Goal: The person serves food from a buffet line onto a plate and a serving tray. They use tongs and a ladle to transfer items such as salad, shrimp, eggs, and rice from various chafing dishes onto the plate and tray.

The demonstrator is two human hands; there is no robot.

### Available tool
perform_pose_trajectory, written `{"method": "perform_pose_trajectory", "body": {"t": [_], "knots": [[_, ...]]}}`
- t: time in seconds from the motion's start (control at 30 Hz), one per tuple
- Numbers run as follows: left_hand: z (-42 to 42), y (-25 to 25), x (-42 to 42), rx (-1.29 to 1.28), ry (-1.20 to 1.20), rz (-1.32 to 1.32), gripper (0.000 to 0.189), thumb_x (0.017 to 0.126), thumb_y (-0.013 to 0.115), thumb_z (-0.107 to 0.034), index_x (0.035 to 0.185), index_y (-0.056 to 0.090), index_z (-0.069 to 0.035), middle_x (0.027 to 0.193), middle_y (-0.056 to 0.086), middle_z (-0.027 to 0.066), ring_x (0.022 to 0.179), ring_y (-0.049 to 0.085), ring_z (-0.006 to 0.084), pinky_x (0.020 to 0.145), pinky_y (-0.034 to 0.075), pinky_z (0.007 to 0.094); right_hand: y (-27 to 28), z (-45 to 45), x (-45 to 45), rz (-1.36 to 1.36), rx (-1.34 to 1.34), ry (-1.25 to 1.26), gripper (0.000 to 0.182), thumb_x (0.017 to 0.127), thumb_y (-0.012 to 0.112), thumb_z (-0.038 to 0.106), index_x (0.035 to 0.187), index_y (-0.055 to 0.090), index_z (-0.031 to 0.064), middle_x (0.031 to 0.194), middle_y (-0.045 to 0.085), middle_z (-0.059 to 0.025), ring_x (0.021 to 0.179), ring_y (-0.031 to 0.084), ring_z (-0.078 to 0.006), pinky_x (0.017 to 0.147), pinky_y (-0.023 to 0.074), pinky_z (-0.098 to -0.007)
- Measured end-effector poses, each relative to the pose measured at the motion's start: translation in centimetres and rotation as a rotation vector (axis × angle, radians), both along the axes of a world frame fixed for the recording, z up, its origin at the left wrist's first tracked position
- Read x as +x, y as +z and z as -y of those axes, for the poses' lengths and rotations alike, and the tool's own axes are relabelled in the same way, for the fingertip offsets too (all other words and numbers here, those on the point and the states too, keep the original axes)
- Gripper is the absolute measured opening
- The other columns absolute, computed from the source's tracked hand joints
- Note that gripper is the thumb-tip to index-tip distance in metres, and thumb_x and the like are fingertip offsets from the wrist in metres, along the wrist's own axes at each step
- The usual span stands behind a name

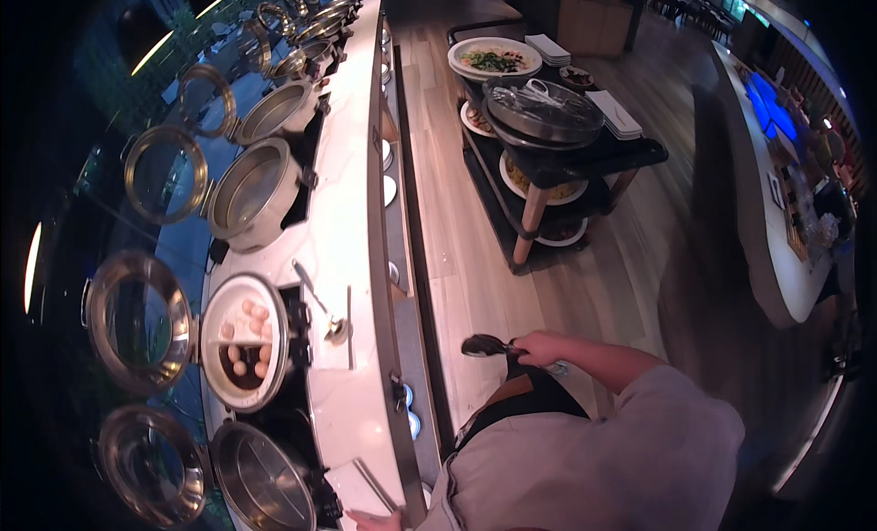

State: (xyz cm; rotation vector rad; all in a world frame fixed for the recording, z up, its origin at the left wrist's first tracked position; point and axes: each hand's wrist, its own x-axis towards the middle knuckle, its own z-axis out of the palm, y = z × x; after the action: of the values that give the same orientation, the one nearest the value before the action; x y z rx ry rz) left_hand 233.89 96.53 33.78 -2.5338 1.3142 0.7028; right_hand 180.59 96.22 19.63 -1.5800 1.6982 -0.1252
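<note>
My right hand [545,348] is closed around serving spoons in front of my body. A dark spoon bowl [483,345] sticks out to its left, and a shiny metal end [559,368] shows below the wrist. At the bottom edge my left hand [375,521] lies by a white rectangular dish [357,488] on the buffet counter [353,236]. Most of that hand is cut off, so its grip is unclear. Near it stands an uncovered metal chafing dish [264,479]. Beyond, a divided chafing dish [212,366] holds several eggs [257,318], some in dark liquid.
A ladle [334,325] rests on a white dish along the counter. More chafing dishes [250,188] line it, lids raised. Ahead stands a black-topped trolley [620,157] with food plates, a round metal pan [541,113] and stacked white dishes [614,114]. A pale curved counter [760,257] runs at right.
</note>
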Motion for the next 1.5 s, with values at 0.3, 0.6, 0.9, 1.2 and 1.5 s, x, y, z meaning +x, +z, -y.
{"method": "perform_pose_trajectory", "body": {"t": [0.3, 0.6, 0.9, 1.2, 1.5], "knots": [[4.1, -5.6, -5.4, -0.54, -0.402, -0.215, 0.134, 0.05, 0.085, -0.022, 0.16, 0.013, 0.003, 0.149, 0.041, 0.032, 0.143, 0.038, 0.0449, 0.12, 0.031, 0.0484, 23.0, 17.7, -29.4, -0.237, -0.489, -0.573, 0.027, 0.088, 0.068, 0.02, 0.109, 0.065, 0.0035, 0.099, 0.071, -0.0181, 0.093, 0.07, -0.0338, 0.081, 0.0555, -0.0442], [24.1, -1.5, -23.6, -0.615, -0.529, -0.562, 0.134, 0.046, 0.08, -0.02, 0.16, 0.016, 0.004, 0.155, 0.033, 0.0311, 0.146, 0.03, 0.0463, 0.124, 0.023, 0.0498, 18.3, 31.5, -47.6, -0.58, -0.332, -0.386, 0.04, 0.082, 0.071, 0.019, 0.119, 0.068, 0.0061, 0.112, 0.072, -0.0177, 0.106, 0.069, -0.0356, 0.091, 0.0555, -0.0448], [44.9, -0.7, -33.0, -0.584, -0.797, -0.719, 0.13, 0.048, 0.082, -0.023, 0.157, 0.017, 0.006, 0.14, 0.041, 0.0318, 0.132, 0.042, 0.0495, 0.114, 0.036, 0.0538, 26.6, 33.9, -34.5, 0.033, -0.432, -0.496, 0.04, 0.085, 0.078, 0.018, 0.122, 0.068, 0.0054, 0.08, 0.067, -0.0031, 0.072, 0.061, -0.011, 0.07, 0.0521, -0.0295], [51.4, -0.3, -35.6, -0.576, -0.768, -0.742, 0.121, 0.052, 0.083, -0.026, 0.158, 0.029, -0.004, 0.133, 0.049, 0.0247, 0.125, 0.049, 0.0435, 0.11, 0.036, 0.0518, 13.0, 47.3, -23.1, 0.341, -0.018, -0.113, 0.033, 0.089, 0.076, 0.008, 0.119, 0.067, 0.0028, 0.072, 0.054, 0.003, 0.067, 0.051, -0.0056, 0.064, 0.0454, -0.0243], [39.3, 1.8, -37.4, -0.64, -0.058, -0.355, 0.116, 0.052, 0.082, -0.027, 0.156, 0.035, -0.009, 0.133, 0.048, 0.0225, 0.126, 0.047, 0.043, 0.112, 0.032, 0.0509, 7.9, 66.0, -7.4, 0.332, -0.1, 0.933, 0.03, 0.086, 0.071, 0.017, 0.114, 0.068, 0.0069, 0.086, 0.064, -0.0115, 0.083, 0.064, -0.0326, 0.076, 0.0527, -0.0423]]}}
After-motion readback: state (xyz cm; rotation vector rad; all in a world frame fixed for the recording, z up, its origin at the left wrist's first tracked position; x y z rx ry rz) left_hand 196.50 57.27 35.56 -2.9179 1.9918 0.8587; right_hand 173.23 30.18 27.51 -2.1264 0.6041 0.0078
